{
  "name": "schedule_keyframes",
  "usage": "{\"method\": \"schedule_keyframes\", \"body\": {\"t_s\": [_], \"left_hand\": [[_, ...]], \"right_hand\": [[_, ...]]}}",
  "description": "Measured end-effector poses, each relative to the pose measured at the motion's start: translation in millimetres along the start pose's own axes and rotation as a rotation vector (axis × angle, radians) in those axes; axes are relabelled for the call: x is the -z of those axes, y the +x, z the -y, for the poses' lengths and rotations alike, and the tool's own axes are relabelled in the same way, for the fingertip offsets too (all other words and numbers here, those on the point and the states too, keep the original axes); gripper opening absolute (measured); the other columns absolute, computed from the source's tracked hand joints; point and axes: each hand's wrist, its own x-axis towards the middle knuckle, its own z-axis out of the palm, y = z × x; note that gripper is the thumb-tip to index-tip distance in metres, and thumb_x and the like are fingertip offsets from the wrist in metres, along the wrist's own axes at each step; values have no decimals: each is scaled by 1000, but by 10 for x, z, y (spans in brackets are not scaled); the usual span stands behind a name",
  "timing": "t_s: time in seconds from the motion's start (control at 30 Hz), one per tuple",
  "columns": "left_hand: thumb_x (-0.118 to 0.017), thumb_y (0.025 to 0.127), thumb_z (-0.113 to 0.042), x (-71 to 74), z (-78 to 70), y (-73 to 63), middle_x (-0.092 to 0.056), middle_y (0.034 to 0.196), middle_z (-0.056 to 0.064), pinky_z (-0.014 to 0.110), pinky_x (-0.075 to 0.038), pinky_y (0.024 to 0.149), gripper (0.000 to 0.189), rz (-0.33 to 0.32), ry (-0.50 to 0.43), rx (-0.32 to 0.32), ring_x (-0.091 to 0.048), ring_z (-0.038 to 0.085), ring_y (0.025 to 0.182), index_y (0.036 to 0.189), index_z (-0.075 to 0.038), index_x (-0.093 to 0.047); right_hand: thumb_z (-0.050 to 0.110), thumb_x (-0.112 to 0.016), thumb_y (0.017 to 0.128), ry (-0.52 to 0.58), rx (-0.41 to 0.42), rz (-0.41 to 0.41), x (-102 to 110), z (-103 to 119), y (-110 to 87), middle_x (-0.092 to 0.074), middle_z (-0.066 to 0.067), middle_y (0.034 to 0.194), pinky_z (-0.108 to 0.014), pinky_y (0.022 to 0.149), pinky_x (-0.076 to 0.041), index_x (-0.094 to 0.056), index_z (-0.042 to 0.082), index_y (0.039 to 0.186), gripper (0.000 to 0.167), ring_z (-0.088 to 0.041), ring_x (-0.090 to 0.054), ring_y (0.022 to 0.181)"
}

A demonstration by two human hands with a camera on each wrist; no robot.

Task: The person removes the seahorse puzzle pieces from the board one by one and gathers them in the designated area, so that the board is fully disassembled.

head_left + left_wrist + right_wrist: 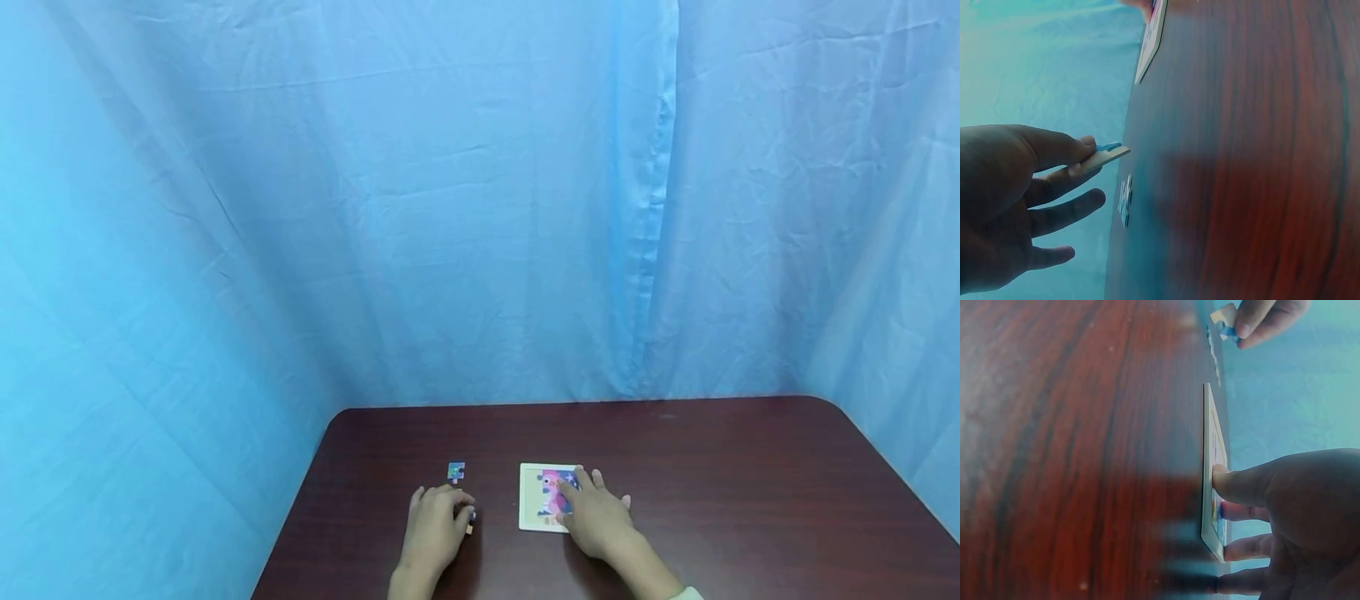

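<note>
My left hand [435, 527] pinches a puzzle piece [1102, 160] between thumb and index finger. The piece shows blue and pale tan faces in the wrist views, and its tabbed outline is visible in the right wrist view. The other fingers of that hand spread loosely. A white-framed puzzle board [528, 523] lies flat to the right, with part of a pink bird picture on a dark blue ground filled in and its left strip bare cream. My right hand [600, 518] rests on the board's right side, thumb and fingertips pressing its surface, hiding part of the picture.
A blue loose puzzle piece [456, 472] lies just beyond my left hand, other loose pieces [1125, 201] partly hidden near it. The dark red-brown wooden table [750, 492] has rounded back corners. Light blue curtains [480, 208] hang behind and at both sides.
</note>
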Motion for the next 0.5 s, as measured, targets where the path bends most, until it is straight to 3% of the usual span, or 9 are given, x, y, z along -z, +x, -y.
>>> {"method": "schedule_keyframes", "body": {"t_s": [0.17, 0.5], "left_hand": [[-85, 84, -13, 45, 96, -24, -79, 91, -5, 73, -46, 107, 10, 5, 26, 22, -75, 23, 95, 93, -17, -82], [-86, 83, -13, 88, 197, -33, -73, 81, -9, 76, -42, 109, 11, 29, 43, 111, -73, 19, 89, 88, -20, -79]], "right_hand": [[33, -72, 98, 1, -1, 0, -2, 2, -7, -42, -24, 165, -89, 102, -37, -62, 12, 147, 53, -53, -38, 153], [33, -72, 98, 1, 3, -1, -9, 6, -17, -42, -25, 165, -90, 101, -35, -61, 12, 147, 54, -54, -37, 153]]}}
